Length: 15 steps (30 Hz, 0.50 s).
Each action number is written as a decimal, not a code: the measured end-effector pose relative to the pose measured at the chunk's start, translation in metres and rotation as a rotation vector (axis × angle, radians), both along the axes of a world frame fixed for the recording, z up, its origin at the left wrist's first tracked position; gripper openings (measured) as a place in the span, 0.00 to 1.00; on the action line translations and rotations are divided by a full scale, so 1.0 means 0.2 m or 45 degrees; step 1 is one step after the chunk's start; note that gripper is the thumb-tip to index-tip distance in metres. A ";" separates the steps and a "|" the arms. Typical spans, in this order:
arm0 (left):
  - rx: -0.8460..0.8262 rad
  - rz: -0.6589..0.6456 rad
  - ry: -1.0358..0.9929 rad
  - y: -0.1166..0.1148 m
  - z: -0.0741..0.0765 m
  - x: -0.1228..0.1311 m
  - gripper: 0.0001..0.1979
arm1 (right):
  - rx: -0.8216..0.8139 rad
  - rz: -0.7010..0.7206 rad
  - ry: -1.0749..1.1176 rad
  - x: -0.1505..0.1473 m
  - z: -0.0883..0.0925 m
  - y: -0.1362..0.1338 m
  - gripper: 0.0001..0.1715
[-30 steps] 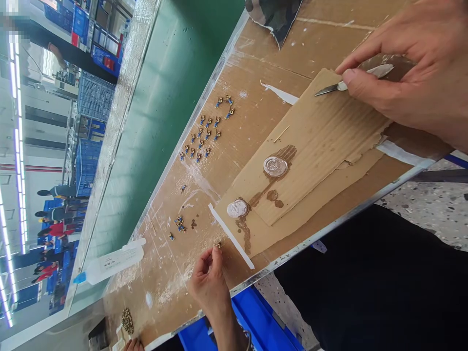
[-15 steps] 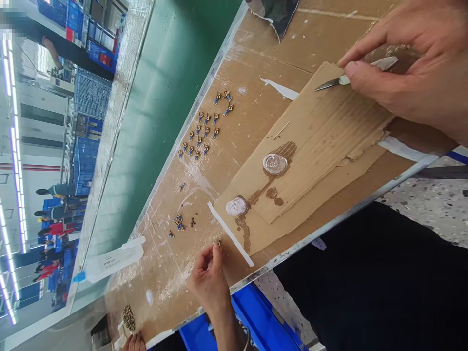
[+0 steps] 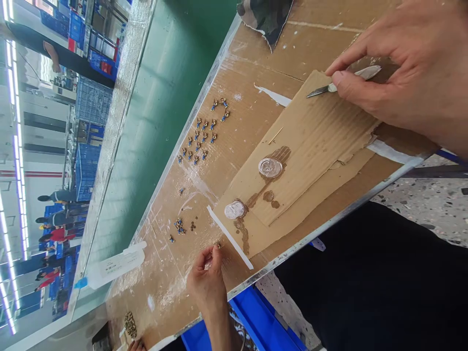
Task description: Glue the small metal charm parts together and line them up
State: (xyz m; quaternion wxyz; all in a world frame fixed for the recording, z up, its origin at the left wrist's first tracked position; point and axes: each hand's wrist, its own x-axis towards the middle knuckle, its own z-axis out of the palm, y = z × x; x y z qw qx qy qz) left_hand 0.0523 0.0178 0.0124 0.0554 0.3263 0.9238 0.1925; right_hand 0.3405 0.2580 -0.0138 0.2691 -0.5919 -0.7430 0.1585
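My left hand [image 3: 209, 275] rests low over the cardboard-covered bench, thumb and forefinger pinched on a tiny gold-coloured piece [image 3: 217, 245]; its details are hidden by the fingers. My right hand [image 3: 398, 73] holds a small knife [image 3: 325, 89] with a pale handle, its pointed blade aimed left over a cardboard strip [image 3: 321, 126]. On that cardboard lie two round blobs of whitish paste, one clear-looking [image 3: 270, 167] and one whiter [image 3: 235, 209], with wet stains around them. Beyond my left hand sit a small pile of blue-and-gold figurines [image 3: 179, 225] and several dark bits [image 3: 193, 226].
Rows of blue-and-gold figurines [image 3: 204, 137] stand near the green conveyor belt [image 3: 179, 73]. A white bottle [image 3: 117, 266] lies at the bench edge. A heap of gold pieces [image 3: 130, 324] lies beside another person's hand [image 3: 136, 345]. A toothpick [image 3: 276, 135] and camouflage cloth [image 3: 266, 19] are on the bench.
The view has shifted a little. My right hand with the knife has moved slightly left and down in the picture; my left hand keeps its pinch in nearly the same place.
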 end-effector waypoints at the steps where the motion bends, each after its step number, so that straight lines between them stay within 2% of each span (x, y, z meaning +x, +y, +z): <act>1: -0.051 0.032 0.003 0.00 0.01 0.01 0.13 | 0.004 -0.005 -0.007 0.00 0.00 0.00 0.18; 3: -0.092 0.092 -0.006 0.00 0.02 0.04 0.14 | 0.035 0.002 0.002 0.00 0.00 -0.01 0.16; 9: 0.114 0.180 -0.014 -0.07 0.07 0.15 0.17 | 0.341 0.059 0.172 0.04 -0.09 0.01 0.13; 13: 0.330 0.241 -0.034 -0.13 0.09 0.25 0.16 | 0.601 0.006 0.286 0.06 -0.10 0.02 0.13; 15: 0.467 0.238 -0.036 -0.15 0.09 0.30 0.14 | 0.788 -0.019 0.331 0.06 -0.08 -0.03 0.13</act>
